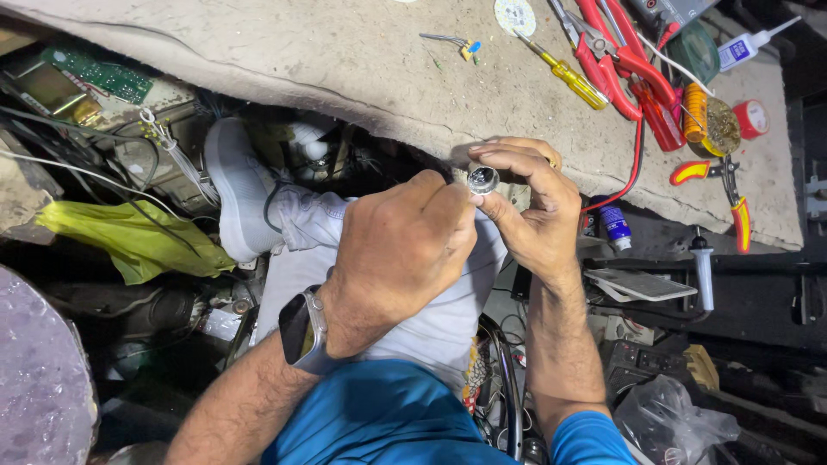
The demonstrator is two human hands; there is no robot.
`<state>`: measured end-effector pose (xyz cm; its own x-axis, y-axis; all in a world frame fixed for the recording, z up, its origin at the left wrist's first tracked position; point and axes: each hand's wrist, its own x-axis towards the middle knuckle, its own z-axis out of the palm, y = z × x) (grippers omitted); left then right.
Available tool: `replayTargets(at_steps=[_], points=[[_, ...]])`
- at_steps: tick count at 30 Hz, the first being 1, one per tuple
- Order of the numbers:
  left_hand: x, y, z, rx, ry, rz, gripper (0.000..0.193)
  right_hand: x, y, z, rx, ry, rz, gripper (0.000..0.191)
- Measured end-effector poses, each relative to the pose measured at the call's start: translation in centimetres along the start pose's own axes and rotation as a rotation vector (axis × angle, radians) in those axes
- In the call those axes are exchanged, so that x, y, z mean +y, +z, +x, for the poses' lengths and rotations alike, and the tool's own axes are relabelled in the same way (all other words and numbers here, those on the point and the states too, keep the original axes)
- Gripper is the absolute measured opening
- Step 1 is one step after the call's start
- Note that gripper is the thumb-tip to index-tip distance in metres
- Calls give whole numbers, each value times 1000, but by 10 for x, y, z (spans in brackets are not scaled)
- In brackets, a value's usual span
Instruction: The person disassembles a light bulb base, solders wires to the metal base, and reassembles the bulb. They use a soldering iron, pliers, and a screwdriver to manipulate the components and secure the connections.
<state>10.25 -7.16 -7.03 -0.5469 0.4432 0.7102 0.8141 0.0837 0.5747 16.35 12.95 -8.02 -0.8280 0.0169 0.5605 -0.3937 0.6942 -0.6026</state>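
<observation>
I look down on a worn beige tabletop with tools crowding its right end: a yellow-handled screwdriver, red-handled pliers and a coil of solder. At its near edge, both hands meet over a small round metal part (its kind I cannot make out). My right hand has its grip closed on the part, fingertips pinching its rim. My left hand, with a dark watch on the wrist, touches the part with curled fingers.
</observation>
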Motion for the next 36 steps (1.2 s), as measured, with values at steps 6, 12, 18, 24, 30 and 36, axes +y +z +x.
replayTargets(at_steps=[6, 12, 18, 24, 30, 36], points=[[-2, -1, -3, 1, -37, -5, 15, 5, 2, -3, -4, 2, -17, 35], [-2, -7, -5, 42, -95, -125, 25, 8, 2, -6, -4, -6, -75, 35], [-5, -1, -4, 70, -241, -301, 22, 13, 2, -10, 7, -7, -88, 37], [-15, -5, -5, -23, -375, -391, 19, 14, 4, -13, 41, -4, -91, 38], [-41, -2, -17, -29, -479, -688, 20, 5, 7, -24, 94, -60, -155, 41], [-49, -9, -39, 18, -416, -725, 16, 13, 19, -64, 259, 214, 234, 43]])
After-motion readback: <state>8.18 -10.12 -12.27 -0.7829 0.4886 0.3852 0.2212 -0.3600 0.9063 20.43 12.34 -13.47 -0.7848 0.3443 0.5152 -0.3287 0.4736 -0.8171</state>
